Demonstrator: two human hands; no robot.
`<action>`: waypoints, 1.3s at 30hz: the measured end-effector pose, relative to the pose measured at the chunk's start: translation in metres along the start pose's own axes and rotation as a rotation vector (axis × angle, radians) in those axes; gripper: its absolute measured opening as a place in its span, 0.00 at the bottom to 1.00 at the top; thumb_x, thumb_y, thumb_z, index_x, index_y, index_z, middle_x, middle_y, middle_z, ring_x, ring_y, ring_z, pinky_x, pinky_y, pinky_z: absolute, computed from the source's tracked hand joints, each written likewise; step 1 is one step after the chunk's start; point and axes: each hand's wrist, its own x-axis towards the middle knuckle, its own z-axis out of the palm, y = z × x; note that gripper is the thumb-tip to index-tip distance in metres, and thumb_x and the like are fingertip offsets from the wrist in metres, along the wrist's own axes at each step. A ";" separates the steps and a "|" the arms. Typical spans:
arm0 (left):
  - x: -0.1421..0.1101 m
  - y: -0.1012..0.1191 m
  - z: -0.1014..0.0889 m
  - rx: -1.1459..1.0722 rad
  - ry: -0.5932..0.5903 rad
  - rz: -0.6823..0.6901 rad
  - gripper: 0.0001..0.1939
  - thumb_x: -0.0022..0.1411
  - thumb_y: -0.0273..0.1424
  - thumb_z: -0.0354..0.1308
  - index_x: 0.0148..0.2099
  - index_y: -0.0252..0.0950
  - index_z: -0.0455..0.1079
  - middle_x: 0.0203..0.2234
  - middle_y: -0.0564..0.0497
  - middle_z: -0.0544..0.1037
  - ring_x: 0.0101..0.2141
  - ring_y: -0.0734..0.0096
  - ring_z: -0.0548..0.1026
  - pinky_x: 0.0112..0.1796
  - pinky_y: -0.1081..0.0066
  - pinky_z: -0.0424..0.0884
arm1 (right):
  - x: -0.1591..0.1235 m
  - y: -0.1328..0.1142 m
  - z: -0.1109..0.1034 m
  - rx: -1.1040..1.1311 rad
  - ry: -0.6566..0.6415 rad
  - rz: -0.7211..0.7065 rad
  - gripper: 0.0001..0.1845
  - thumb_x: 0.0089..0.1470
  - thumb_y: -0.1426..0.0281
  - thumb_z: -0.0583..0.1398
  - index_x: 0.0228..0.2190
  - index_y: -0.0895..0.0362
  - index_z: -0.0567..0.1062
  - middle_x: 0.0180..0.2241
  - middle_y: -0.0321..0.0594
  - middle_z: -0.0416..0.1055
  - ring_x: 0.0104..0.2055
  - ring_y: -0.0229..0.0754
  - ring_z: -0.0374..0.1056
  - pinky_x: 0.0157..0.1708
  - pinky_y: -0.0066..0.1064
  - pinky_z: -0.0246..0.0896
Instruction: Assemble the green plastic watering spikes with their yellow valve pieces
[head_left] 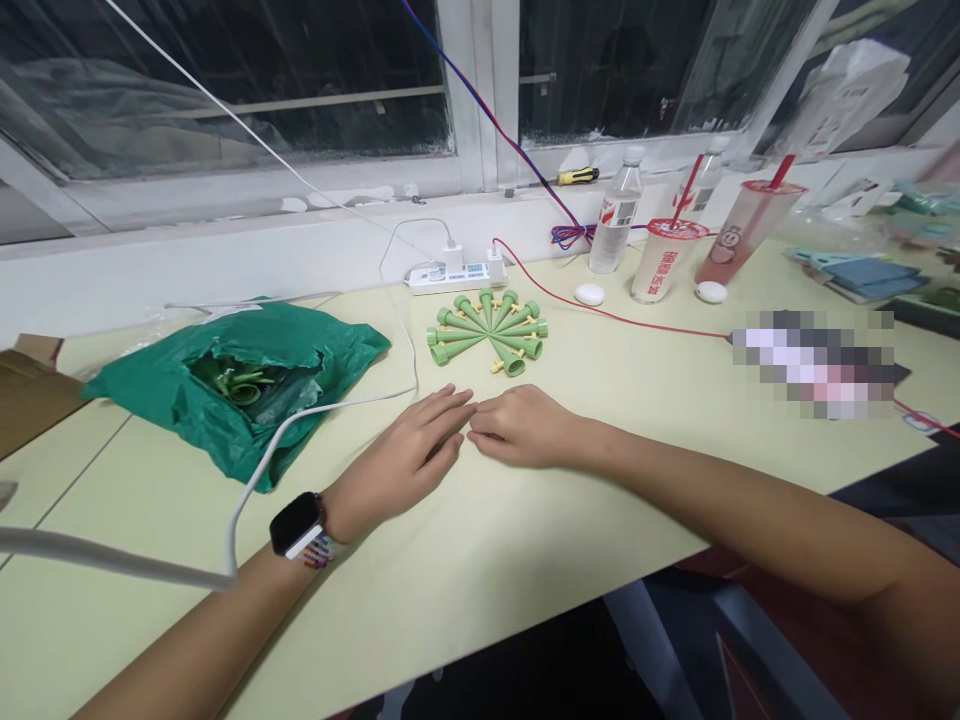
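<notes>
My left hand (409, 448), with a smartwatch (297, 524) and a beaded bracelet on its wrist, lies palm down with fingers stretched out. Its fingertips meet my right hand (521, 428), which rests on the table with its fingers curled in. Nothing shows sticking out of that hand, though its palm is hidden. Just beyond both hands, green plastic watering spikes (491, 328) with small yellow valves lie in a fan, pointed ends together. To the left, a torn green plastic bag (330, 345) shows more green parts through its opening.
A white cable (259, 478) loops past the bag from a power strip (457, 277). A red cable (637, 322) runs to a pixelated object (817, 362). Drink cups (664, 262), water bottles (616, 215) and white oval objects (589, 294) stand or lie at the back right. Cardboard (34, 395) sits at far left.
</notes>
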 end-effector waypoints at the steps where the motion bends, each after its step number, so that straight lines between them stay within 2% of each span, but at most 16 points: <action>1: 0.000 0.000 0.000 0.000 -0.003 -0.001 0.26 0.78 0.39 0.45 0.72 0.42 0.66 0.72 0.50 0.65 0.73 0.54 0.58 0.70 0.50 0.61 | 0.000 0.000 0.000 0.005 0.000 0.000 0.19 0.69 0.69 0.54 0.29 0.58 0.78 0.34 0.41 0.79 0.31 0.39 0.66 0.29 0.34 0.42; 14: -0.001 -0.005 0.004 0.016 0.015 0.022 0.25 0.78 0.37 0.46 0.72 0.41 0.64 0.72 0.51 0.64 0.73 0.56 0.57 0.71 0.53 0.60 | 0.001 -0.001 -0.001 0.012 -0.001 0.006 0.18 0.69 0.70 0.54 0.28 0.58 0.76 0.33 0.40 0.78 0.30 0.38 0.65 0.29 0.34 0.42; 26: -0.001 -0.005 0.004 0.016 0.019 0.044 0.25 0.78 0.35 0.47 0.72 0.43 0.64 0.72 0.50 0.64 0.73 0.54 0.58 0.70 0.50 0.61 | 0.000 0.000 0.001 0.015 0.013 0.005 0.18 0.68 0.69 0.55 0.28 0.58 0.76 0.33 0.40 0.78 0.30 0.38 0.65 0.29 0.34 0.42; 39: -0.001 -0.009 0.006 0.013 0.036 0.030 0.25 0.78 0.38 0.47 0.71 0.42 0.65 0.72 0.49 0.65 0.73 0.54 0.58 0.71 0.50 0.60 | 0.003 0.000 0.002 -0.035 0.010 0.011 0.20 0.69 0.68 0.53 0.29 0.59 0.78 0.34 0.40 0.79 0.31 0.38 0.66 0.28 0.35 0.40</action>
